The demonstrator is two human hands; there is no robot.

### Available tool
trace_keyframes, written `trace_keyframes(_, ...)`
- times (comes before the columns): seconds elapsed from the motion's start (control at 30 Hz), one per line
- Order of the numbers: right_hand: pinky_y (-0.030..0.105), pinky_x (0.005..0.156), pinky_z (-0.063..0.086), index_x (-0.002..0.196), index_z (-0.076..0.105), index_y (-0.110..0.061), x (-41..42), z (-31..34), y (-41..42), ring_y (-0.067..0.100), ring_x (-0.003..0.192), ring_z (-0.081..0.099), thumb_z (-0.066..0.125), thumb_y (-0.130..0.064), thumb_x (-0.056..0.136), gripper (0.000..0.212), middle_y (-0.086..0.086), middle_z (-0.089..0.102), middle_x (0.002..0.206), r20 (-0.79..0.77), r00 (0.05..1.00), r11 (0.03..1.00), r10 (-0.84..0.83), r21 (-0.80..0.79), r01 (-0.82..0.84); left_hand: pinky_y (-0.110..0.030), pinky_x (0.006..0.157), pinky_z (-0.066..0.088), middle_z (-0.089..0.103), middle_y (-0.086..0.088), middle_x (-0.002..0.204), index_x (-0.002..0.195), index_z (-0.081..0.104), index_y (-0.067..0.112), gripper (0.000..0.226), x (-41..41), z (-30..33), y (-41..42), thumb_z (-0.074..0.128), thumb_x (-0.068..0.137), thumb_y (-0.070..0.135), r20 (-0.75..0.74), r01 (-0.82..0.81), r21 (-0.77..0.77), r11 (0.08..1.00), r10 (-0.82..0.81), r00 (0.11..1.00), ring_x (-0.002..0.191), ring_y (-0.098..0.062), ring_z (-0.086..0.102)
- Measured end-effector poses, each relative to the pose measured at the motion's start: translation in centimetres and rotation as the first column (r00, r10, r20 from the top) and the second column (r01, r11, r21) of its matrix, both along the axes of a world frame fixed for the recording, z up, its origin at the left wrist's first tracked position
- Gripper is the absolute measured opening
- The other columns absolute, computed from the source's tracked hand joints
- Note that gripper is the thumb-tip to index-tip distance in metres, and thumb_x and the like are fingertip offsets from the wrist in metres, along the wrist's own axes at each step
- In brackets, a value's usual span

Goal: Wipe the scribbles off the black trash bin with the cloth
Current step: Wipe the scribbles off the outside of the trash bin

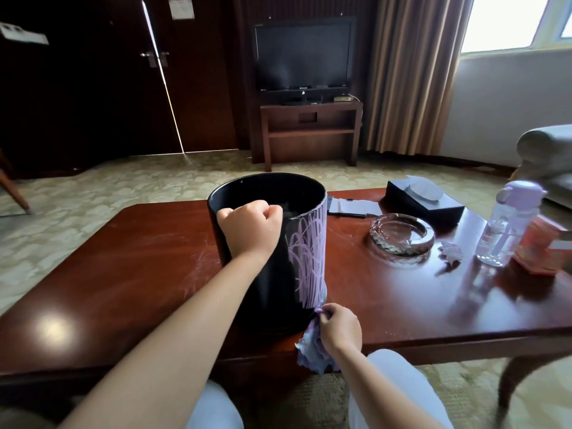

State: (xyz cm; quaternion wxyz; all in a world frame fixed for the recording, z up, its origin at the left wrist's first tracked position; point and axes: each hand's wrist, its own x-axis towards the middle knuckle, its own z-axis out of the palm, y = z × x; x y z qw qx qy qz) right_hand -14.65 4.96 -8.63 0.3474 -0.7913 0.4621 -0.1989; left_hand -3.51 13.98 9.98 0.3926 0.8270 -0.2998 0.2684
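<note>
Your black trash bin point(266, 258) stands upright on the dark red wooden table point(139, 258), close to the near edge and somewhat left of the table's middle. Left of the bin the tabletop is bare polished wood out to the left edge. To the right there is a stretch of bare wood between the bin and a glass ashtray point(402, 236); beyond that sit a clear water bottle with a lilac cap point(507, 224), an orange-red box point(541, 249) just beside it, and a small crumpled scrap point(450, 252) between ashtray and bottle. Behind the ashtray lies a black tissue box point(424, 201), and a sheet of paper point(356, 207) with a dark pen lies just behind the bin's right side.

Your left hand point(250, 227) grips the bin's near rim, fingers curled over it into the opening. Your right hand point(339, 326) pinches a lilac-blue cloth point(312, 348) at the foot of the bin's right side; the cloth's upper end touches the bin wall at its base and the rest hangs over the table's near edge.

The bin is glossy black, cylindrical, open-topped. Lilac scribbles point(309, 261) cover its right-facing wall in long looping vertical strokes, from just under the rim to near the base. The wall facing you shows plain black.
</note>
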Motion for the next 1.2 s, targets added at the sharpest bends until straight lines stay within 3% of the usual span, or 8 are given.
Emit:
trace_keyframes(0.3, 0.025, 0.068, 0.039, 0.100, 0.067, -0.026, 0.3, 0.8, 0.4, 0.021, 0.098, 0.060, 0.051, -0.031, 0.092, 0.018, -0.001, 0.068, 0.103, 0.021, 0.995, 0.990, -0.093, 0.108, 0.090, -0.027, 0.065, 0.020, 0.013, 0.003, 0.038, 0.044, 0.015, 0.019, 0.038, 1.5, 0.0, 1.1, 0.042, 0.071, 0.021, 0.033, 0.084, -0.045, 0.995, -0.083, 0.996, 0.040, -0.017, 0.015)
trace_keyframes(0.43, 0.026, 0.072, 0.039, 0.106, 0.063, -0.019, 0.2, 0.8, 1.7, 0.024, 0.100, 0.060, 0.049, -0.032, 0.094, 0.022, 0.003, 0.067, 0.105, 0.035, 0.996, 0.989, -0.080, 0.129, 0.075, -0.027, 0.053, 0.021, 0.009, 0.004, 0.038, 0.044, 0.014, 0.020, 0.040, 2.2, 0.3, 1.8, 0.044, 0.070, 0.020, 0.038, 0.143, -0.065, 0.988, -0.141, 0.989, 0.040, -0.017, 0.014)
trace_keyframes(0.57, 0.024, 0.069, 0.035, 0.104, 0.062, -0.019, 0.2, 0.7, 3.7, 0.021, 0.097, 0.061, 0.050, -0.033, 0.093, 0.022, 0.001, 0.068, 0.102, 0.071, 0.994, 0.984, -0.083, 0.164, 0.071, -0.021, 0.051, 0.020, 0.008, 0.004, 0.039, 0.044, 0.014, 0.021, 0.041, 2.1, 0.2, 1.8, 0.044, 0.071, 0.018, 0.049, 0.148, -0.082, 0.986, -0.145, 0.988, 0.041, -0.017, 0.013)
trace_keyframes(0.73, 0.024, 0.070, 0.035, 0.106, 0.062, -0.018, 0.2, 1.7, 3.1, 0.024, 0.099, 0.060, 0.052, -0.032, 0.092, 0.022, 0.004, 0.067, 0.103, 0.121, 0.960, 0.934, -0.252, 0.292, 0.208, -0.024, 0.052, 0.021, 0.008, 0.004, 0.039, 0.045, 0.014, 0.021, 0.040, 2.3, 0.1, 1.8, 0.044, 0.071, 0.018, 0.056, 0.155, -0.073, 0.985, -0.151, 0.987, 0.041, -0.017, 0.013)
trace_keyframes(0.9, 0.022, 0.067, 0.035, 0.105, 0.065, -0.024, -0.1, 1.4, 4.4, 0.017, 0.096, 0.062, 0.055, -0.031, 0.091, 0.018, -0.004, 0.069, 0.101, 0.103, 0.991, 0.983, -0.091, 0.168, 0.072, -0.028, 0.063, 0.025, 0.009, 0.005, 0.039, 0.045, 0.014, 0.021, 0.041, 2.5, -0.3, 1.6, 0.044, 0.073, 0.016, 0.080, 0.144, -0.096, 0.985, -0.137, 0.987, 0.042, -0.018, 0.012)
trace_keyframes(1.07, 0.026, 0.072, 0.042, 0.100, 0.067, -0.026, 0.2, 1.6, 2.3, 0.020, 0.097, 0.062, 0.054, -0.034, 0.091, 0.018, -0.003, 0.069, 0.102, 0.103, 0.983, 0.968, -0.152, 0.217, 0.127, -0.029, 0.057, 0.023, 0.010, 0.005, 0.038, 0.044, 0.014, 0.021, 0.042, 2.6, -0.2, 1.8, 0.044, 0.073, 0.017, 0.083, 0.179, -0.077, 0.981, -0.173, 0.981, 0.042, -0.019, 0.014)
trace_keyframes(1.2, 0.027, 0.068, 0.043, 0.097, 0.069, -0.026, 0.2, 1.3, 3.0, 0.021, 0.094, 0.062, 0.054, -0.031, 0.089, 0.018, -0.002, 0.070, 0.099, 0.059, 0.997, 0.996, -0.043, 0.075, 0.038, -0.029, 0.066, 0.026, 0.011, 0.005, 0.039, 0.045, 0.015, 0.020, 0.041, 2.8, -0.4, 1.6, 0.044, 0.074, 0.018, 0.090, 0.160, -0.082, 0.984, -0.153, 0.984, 0.042, -0.019, 0.014)
